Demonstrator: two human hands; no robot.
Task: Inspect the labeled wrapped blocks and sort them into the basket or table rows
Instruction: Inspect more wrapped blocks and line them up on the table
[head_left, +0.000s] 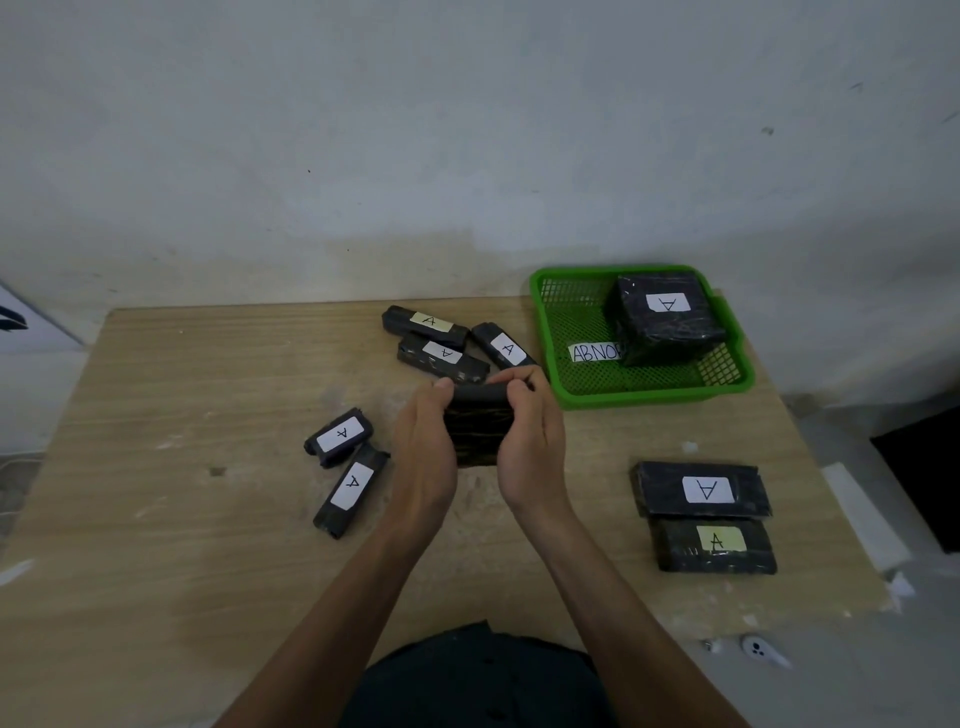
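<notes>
Both hands meet above the middle of a light wood-grain table (182, 415), whose top is marked with pale smears and scuffs. The left hand (423, 447) and the right hand (530, 441) grip one dark wrapped block (478, 426) between them, fingers and thumbs curled over its top edge and sides, holding it upright and clear of the tabletop; no label shows on the side facing the camera. Just behind the hands three more blocks lie loosely together, a far one (423, 325), a middle one (441, 358) and a slanted one (504, 347), each with a label marked A. To the left of the hands a short block (340, 435) and a long block (352, 491) lie close together at an angle. At the far right corner sits a green mesh basket (561, 384) holding a big wrapped block (665, 317), which partly covers a white paper strip (595, 352) reading ABNOR. Nearer on the right, two flat blocks lie one behind the other and touching, the white-labelled block (701, 489) and the yellow-labelled block (717, 545). Behind the table rises a bare pale wall (467, 130), stained yellowish near its base. A grey floor (857, 675) shows to the right, with a small white device (763, 652) lying on it beside the table's near corner.
</notes>
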